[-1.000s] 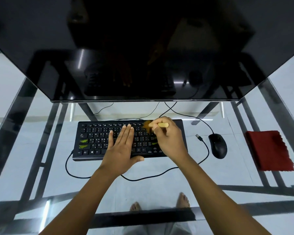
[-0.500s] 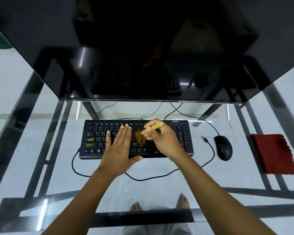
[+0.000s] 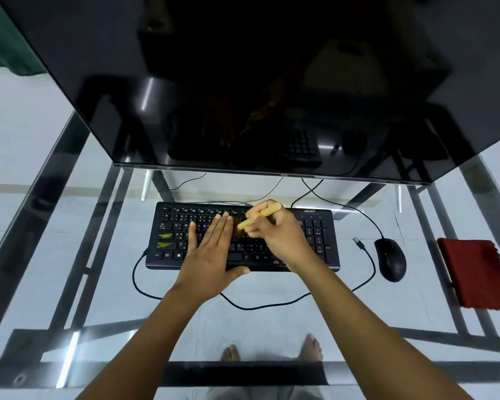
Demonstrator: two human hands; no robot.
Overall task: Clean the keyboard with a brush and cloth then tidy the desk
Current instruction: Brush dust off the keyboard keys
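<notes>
Your left hand (image 3: 211,255) lies flat on the keyboard (image 3: 171,223), fingers straight and together over the left-centre keys, thumb off the near edge. It holds nothing. Your right hand (image 3: 277,235) grips the brush (image 3: 244,223), fingers curled round the tan handle. The handle tilts up and to the right, and the bristle end sits on the keys just right of your left fingertips. The bristles are blurred, so I can't tell their exact contact.

The keyboard sits on the glass counter (image 3: 70,255) in front of the dark monitor (image 3: 243,82). The black mouse (image 3: 390,262) is just right of it, and a loose USB plug (image 3: 358,241) lies between them. The red cloth (image 3: 476,272) lies flat at the far right of the counter, well apart from both hands.
</notes>
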